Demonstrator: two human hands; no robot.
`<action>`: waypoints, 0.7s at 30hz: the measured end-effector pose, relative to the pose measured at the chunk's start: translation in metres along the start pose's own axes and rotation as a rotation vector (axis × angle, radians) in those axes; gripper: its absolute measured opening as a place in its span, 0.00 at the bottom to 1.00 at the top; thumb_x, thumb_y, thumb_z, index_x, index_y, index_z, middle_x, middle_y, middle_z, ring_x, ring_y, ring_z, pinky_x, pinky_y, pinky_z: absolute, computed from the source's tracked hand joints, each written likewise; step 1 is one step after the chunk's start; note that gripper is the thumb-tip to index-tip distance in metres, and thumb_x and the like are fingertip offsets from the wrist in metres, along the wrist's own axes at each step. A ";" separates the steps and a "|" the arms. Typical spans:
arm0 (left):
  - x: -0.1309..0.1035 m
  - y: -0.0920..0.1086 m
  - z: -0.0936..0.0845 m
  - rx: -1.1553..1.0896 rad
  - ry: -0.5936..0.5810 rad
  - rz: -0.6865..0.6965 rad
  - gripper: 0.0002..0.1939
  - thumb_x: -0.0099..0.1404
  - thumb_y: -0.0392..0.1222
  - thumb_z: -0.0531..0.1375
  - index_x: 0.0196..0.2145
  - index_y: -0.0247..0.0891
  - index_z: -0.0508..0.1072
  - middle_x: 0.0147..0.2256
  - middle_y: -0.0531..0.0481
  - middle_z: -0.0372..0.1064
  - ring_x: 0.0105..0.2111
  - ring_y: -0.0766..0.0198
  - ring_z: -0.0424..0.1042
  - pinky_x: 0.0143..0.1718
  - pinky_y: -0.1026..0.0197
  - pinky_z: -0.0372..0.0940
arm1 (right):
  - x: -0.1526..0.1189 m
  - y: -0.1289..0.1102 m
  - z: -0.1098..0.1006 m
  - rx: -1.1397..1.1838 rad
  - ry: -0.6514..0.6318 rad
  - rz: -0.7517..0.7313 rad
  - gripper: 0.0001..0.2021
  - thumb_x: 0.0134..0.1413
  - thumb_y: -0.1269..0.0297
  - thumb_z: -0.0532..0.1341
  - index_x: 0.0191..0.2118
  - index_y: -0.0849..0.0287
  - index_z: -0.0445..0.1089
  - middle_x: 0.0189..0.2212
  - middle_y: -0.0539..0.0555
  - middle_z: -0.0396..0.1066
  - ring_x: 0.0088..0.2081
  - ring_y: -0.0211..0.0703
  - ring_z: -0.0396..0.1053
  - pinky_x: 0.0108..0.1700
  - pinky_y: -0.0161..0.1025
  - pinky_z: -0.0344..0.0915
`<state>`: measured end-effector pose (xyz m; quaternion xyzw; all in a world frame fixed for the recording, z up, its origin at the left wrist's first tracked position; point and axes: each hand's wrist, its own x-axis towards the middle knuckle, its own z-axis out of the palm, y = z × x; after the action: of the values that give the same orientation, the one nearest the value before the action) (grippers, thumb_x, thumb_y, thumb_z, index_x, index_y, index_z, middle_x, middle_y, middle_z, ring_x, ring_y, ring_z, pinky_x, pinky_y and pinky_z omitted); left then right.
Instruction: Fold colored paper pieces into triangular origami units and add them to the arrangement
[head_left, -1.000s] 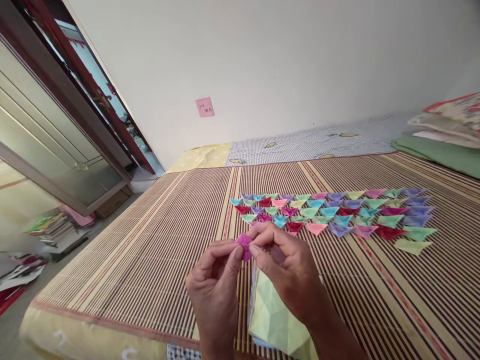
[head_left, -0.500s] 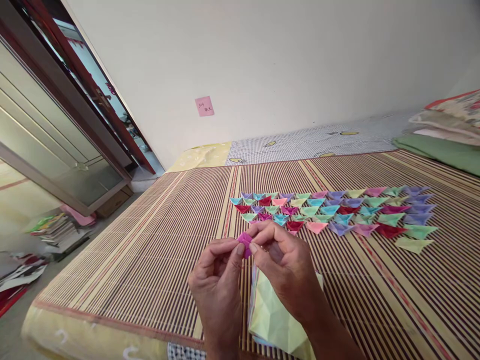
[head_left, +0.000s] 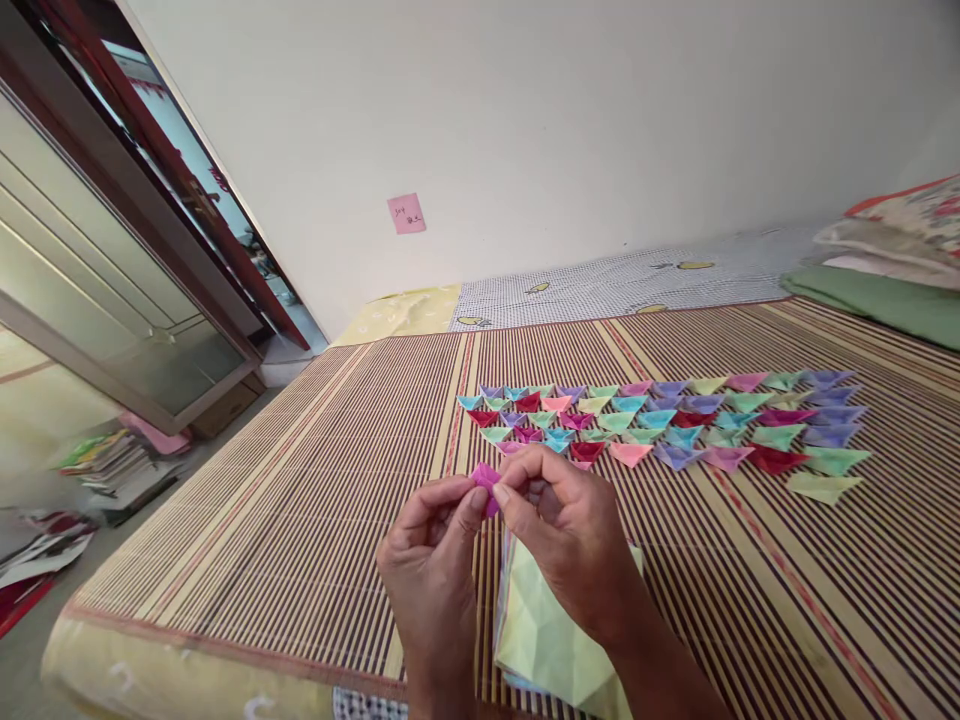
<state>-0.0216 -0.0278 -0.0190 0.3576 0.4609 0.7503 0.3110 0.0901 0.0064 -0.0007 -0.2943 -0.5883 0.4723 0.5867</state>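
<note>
A small piece of folded magenta paper (head_left: 485, 477) is pinched between both hands above the mat. My left hand (head_left: 435, 545) grips its left side between thumb and fingers. On its right side, the thumb and fingertips of my right hand (head_left: 574, 530) press the paper. Below and partly behind my right hand lies a stack of paper sheets (head_left: 555, 635), pale yellow on top with creases. Beyond the hands, several rows of folded paper boats (head_left: 630, 455) in many colours stand on the striped mat (head_left: 300, 520).
Folded bedding (head_left: 885, 290) is piled at the far right. A pink note (head_left: 406, 213) sticks to the white wall (head_left: 525, 120). Off the bed's left side, a stack of books (head_left: 112, 460) rests near the glass-panelled door (head_left: 112, 270).
Both hands keep their pinch on the folded magenta paper, which has tilted slightly. The whole view has shifted a little.
</note>
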 end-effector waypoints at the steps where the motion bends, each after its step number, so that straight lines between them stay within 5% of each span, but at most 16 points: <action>1: 0.000 0.000 0.000 -0.009 -0.003 -0.010 0.07 0.58 0.38 0.74 0.34 0.40 0.83 0.35 0.50 0.83 0.33 0.62 0.82 0.35 0.64 0.77 | 0.000 0.000 0.000 -0.002 -0.002 -0.009 0.06 0.59 0.67 0.63 0.30 0.57 0.70 0.29 0.51 0.72 0.31 0.40 0.70 0.34 0.38 0.70; 16: -0.002 -0.001 0.001 0.013 0.008 0.055 0.05 0.58 0.38 0.74 0.33 0.39 0.83 0.34 0.50 0.81 0.36 0.62 0.81 0.38 0.63 0.77 | 0.000 0.003 0.001 -0.085 -0.001 -0.100 0.07 0.58 0.72 0.62 0.30 0.56 0.68 0.30 0.50 0.70 0.35 0.42 0.70 0.38 0.41 0.69; 21: -0.002 -0.001 0.003 0.003 0.018 0.087 0.05 0.59 0.36 0.73 0.33 0.40 0.82 0.35 0.51 0.80 0.37 0.64 0.80 0.40 0.65 0.76 | 0.000 0.004 0.001 -0.042 0.013 0.008 0.04 0.58 0.67 0.64 0.33 0.57 0.68 0.30 0.50 0.71 0.32 0.41 0.70 0.34 0.40 0.68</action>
<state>-0.0173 -0.0274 -0.0198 0.3710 0.4490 0.7656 0.2732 0.0883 0.0077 -0.0040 -0.3122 -0.5929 0.4604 0.5823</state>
